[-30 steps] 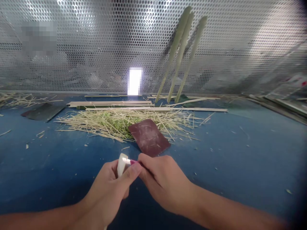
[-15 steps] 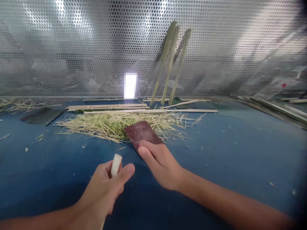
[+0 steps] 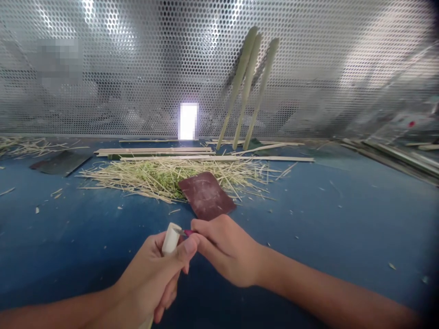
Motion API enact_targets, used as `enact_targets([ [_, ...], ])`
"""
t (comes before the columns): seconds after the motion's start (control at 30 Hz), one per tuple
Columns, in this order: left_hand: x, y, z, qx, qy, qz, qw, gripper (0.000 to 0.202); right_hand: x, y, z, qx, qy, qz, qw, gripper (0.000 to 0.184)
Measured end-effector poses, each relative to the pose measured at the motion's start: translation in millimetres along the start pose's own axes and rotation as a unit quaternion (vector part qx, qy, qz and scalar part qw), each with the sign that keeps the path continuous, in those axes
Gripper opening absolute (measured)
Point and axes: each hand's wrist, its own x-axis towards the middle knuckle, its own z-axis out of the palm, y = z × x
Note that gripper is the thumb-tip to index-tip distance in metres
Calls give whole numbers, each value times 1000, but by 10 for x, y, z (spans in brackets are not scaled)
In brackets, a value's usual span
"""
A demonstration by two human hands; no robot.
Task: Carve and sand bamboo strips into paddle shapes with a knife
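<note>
My left hand (image 3: 156, 269) is closed around a pale bamboo strip (image 3: 170, 240), whose squared end sticks up above the fingers. Most of the strip's length is hidden by the palm, with a bit showing below the wrist. In my right hand (image 3: 233, 251) is a small knife (image 3: 188, 232), pinched close to its blade; only a short red-purple piece of handle shows. The blade lies against the strip's upper end, beside my left thumb. Just beyond the hands lies a reddish-brown sheet (image 3: 207, 196) that looks like sandpaper, overlapping a heap of thin shavings (image 3: 147, 178).
Behind the heap, several long pale strips (image 3: 267, 158) lie across the blue tabletop (image 3: 325, 228). Three greenish strips (image 3: 242, 87) lean on the perforated metal panel (image 3: 137, 68). A dark sheet (image 3: 61, 163) lies at left; more strips (image 3: 394, 155) are stacked at right.
My right hand has drawn back from the reddish-brown sheet toward my left hand, bringing the knife blade to the bamboo strip's end. The sheet stays on the shavings.
</note>
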Motion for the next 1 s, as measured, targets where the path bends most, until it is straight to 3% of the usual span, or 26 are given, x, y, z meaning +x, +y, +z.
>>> enact_targets([
  [0.33, -1, -49, -10, 99, 54, 14, 994, 63, -20, 29, 77, -57, 37, -12, 998, 35],
  [0.7, -22, -59, -52, 69, 59, 33, 995, 53, -35, -70, 182, -187, 82, 32, 978, 34],
  [0.87, -96, -59, -29, 60, 91, -6, 994, 57, 39, -40, 128, -136, 132, 134, 973, 47],
  [1.0, -97, -104, -66, 82, 79, 1, 994, 57, 48, -39, 48, -63, 89, 73, 991, 48],
])
